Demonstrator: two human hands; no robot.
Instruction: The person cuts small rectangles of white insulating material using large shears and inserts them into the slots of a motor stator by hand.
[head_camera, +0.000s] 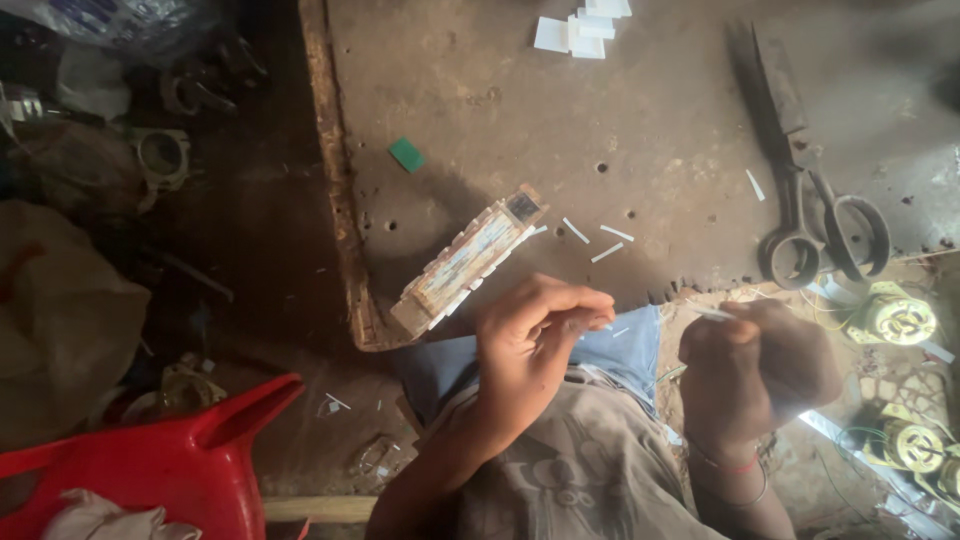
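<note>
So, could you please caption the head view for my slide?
Both hands, left hand and right hand, pinch a thin white strip beside large scissors.

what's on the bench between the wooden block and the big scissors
In the head view, three short white strips lie scattered on the worn metal benchtop between the wooden block and the large scissors; otherwise that stretch is bare.

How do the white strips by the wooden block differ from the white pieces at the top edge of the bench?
The white strips are thin slivers, scattered apart; the white pieces are wider rectangles, stacked overlapping. The strips lie nearer the left hand and right hand. Both are white and rest on the bench.
</note>
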